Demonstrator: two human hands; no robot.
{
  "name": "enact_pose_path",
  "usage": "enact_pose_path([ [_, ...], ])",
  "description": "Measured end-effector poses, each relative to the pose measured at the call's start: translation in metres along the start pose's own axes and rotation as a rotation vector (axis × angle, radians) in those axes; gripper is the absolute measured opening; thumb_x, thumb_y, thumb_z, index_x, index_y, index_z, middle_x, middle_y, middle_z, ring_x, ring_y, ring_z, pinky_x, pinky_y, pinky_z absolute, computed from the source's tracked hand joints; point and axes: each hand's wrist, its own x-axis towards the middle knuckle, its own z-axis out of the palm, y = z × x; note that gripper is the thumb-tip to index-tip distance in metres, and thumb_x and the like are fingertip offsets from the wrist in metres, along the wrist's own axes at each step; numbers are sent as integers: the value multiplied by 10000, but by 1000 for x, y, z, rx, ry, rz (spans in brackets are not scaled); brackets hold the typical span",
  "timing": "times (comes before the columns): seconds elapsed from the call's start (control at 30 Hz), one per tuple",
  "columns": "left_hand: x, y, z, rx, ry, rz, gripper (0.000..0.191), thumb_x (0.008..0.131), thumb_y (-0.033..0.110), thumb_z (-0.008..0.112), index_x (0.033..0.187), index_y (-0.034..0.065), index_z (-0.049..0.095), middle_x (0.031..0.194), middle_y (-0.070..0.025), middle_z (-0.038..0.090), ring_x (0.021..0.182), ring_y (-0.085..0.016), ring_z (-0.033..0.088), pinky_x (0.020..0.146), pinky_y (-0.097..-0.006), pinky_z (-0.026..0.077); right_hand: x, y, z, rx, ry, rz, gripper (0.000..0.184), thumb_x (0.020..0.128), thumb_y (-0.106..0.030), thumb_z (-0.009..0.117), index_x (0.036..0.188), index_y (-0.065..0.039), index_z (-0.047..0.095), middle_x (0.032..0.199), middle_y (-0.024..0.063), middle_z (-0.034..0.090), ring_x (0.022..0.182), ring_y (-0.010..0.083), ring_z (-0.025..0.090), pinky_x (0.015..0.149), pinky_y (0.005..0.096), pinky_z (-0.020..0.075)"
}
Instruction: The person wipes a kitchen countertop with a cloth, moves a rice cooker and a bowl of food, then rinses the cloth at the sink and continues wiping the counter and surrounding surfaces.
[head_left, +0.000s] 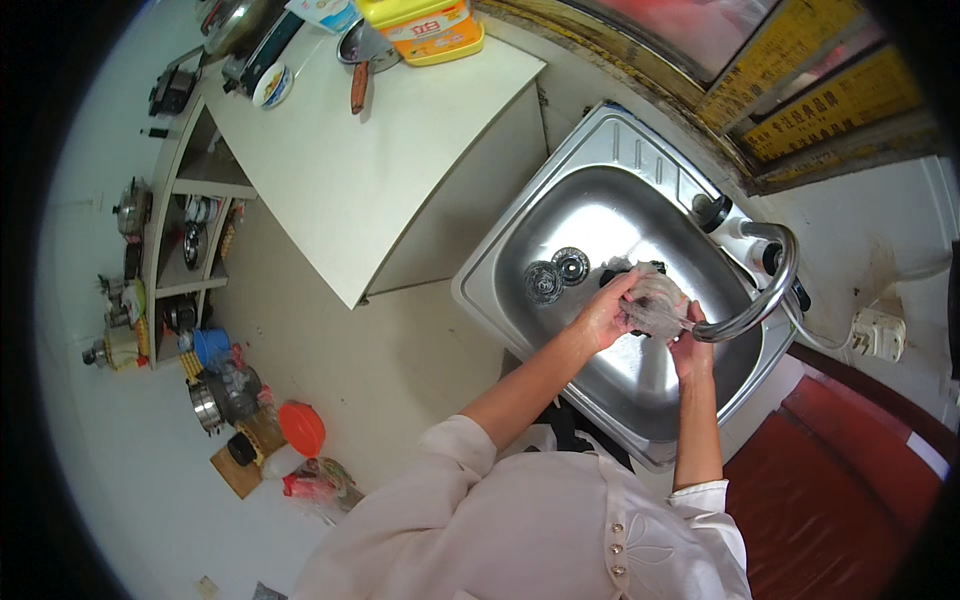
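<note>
Over the stainless steel sink (547, 352), my left hand (604, 316) grips the left side of a wet greyish cloth-like bundle (651, 300). My right hand (694, 351) holds its right side, partly covered by the curved faucet (750, 319). Water runs from the spout onto the bundle, whose exact kind I cannot tell. Something black shows beneath and behind it, mostly hidden. Left of my hands, a metal scouring pad (544, 282) lies on the basin floor beside a round drain strainer (571, 265).
A white table (375, 165) at upper left bears a yellow detergent jug (431, 34), a wooden-handled pan (360, 82) and a small bowl (272, 85). A power socket (879, 334) is right of the faucet. An orange-red basin (301, 429) and pots stand by the left wall.
</note>
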Motion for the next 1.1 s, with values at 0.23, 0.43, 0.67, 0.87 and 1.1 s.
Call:
enact_pose_path([
  [0.23,-20,12,-3,56,45,27,508,1018,511,506,1337,122,579,1248,-41,648,1143,-208,635,969,-419,513,-7,16,47,-57,-142,-39,393,992,-413,620,1185,-71,636,1080,107,702,959,189,680,792,338,568],
  [0.43,8,-10,-37,-135,-32,11,475,1003,499,539,1240,98,632,1125,-59,692,964,-186,679,860,-394,566,-69,59,77,-923,25,-814,345,949,-233,698,1143,-18,510,1062,207,656,960,244,656,856,346,512],
  [0.67,11,-59,-20,134,-374,355,282,1013,263,582,1260,130,599,1103,-47,675,891,-171,658,733,-327,570,-74,49,83,-1270,-94,-1129,218,880,-184,750,834,1,643,775,156,652,647,345,628,639,415,499],
  [0.87,15,-53,41,-114,180,58,209,1022,323,536,1136,170,623,996,-21,645,905,-154,619,788,-369,516,-34,2,91,-1050,189,-971,305,969,-187,599,761,33,627,618,132,572,579,202,492,592,386,418],
  [1.1,30,-66,23,-81,159,-35,282,1019,405,501,990,149,615,862,-37,608,768,-175,588,685,-387,487,-32,44,42,-1022,147,-981,297,947,-164,602,727,34,583,647,122,575,626,142,476,587,334,417],
])
